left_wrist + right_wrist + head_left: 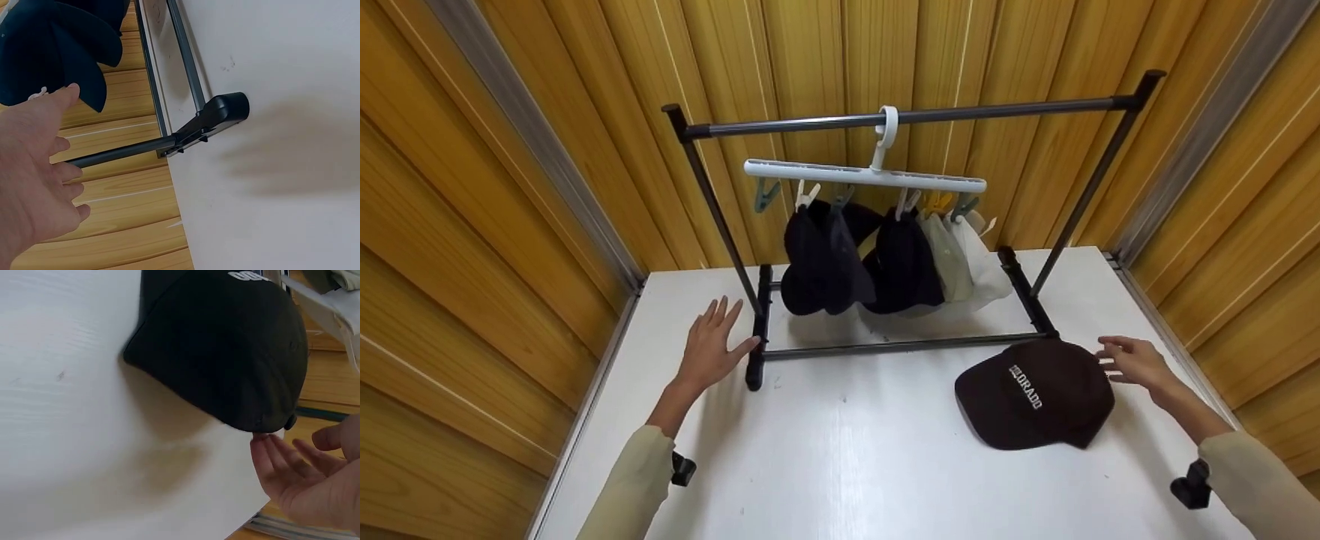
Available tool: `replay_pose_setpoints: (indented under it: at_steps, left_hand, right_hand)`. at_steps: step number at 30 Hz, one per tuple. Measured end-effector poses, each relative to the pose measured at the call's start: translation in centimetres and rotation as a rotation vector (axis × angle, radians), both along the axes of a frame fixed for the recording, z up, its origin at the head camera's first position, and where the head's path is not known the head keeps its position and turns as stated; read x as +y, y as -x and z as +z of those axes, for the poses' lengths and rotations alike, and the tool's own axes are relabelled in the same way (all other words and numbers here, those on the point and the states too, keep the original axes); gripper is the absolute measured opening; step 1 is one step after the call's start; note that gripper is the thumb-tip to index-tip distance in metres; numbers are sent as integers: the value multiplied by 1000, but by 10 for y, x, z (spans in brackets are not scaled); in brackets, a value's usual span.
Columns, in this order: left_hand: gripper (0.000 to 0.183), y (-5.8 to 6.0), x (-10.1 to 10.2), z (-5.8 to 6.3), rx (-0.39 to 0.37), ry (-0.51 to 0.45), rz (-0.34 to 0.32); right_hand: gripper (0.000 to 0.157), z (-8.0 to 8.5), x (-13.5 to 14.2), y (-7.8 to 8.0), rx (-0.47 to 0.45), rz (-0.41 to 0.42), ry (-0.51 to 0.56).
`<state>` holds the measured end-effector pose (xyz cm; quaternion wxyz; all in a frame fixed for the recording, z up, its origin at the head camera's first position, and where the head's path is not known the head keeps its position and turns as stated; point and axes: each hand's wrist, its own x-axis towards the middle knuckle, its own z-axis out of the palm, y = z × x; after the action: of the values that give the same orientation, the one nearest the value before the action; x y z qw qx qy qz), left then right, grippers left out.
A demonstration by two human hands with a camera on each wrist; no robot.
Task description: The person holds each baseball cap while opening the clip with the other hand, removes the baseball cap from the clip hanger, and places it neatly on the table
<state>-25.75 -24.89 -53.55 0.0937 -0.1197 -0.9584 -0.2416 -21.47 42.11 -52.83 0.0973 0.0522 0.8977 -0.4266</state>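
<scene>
My right hand (1136, 364) has its fingers relaxed and its thumb apart, pinching nothing; the fingertips touch, or nearly touch, the back of a dark brown cap (1061, 412). The cap is just left of that hand, at the right of a smooth white table (840, 480), its long axis running from the crown beside my fingers to the brim, leftward. My left hand (709, 349), spread and holding nothing, is well apart from it. On the table stands a rack (1005, 112) of slim, round, dark tubes, bearing a straight white plastic hanger (810, 171). Beneath droop soft cloth caps (810, 262), dark and pale, from small V-shaped clips (808, 195). White block letters (1026, 386) cross the brown cap's front.
</scene>
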Motion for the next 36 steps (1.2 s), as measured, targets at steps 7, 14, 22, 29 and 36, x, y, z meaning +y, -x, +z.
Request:
replay_pose_setpoints:
  at_steps: [7, 14, 22, 29, 36]
  left_hand:
    - [73, -5, -1, 10, -5, -34, -28]
    - [70, -14, 16, 22, 37, -46, -33]
    - [66, -26, 26, 26, 93, -65, -54]
    - [67, -36, 30, 37, 115, -28, -33]
    - [64, -30, 50, 53, 106, 4, -25]
  right_hand:
    - [62, 26, -38, 8, 271, 43, -300]
    - [63, 45, -56, 22, 415, 104, -337]
    - [60, 66, -67, 36, 458, 216, -377]
    - [62, 79, -84, 41, 429, 275, -379]
    - [70, 89, -95, 46, 364, 359, -374]
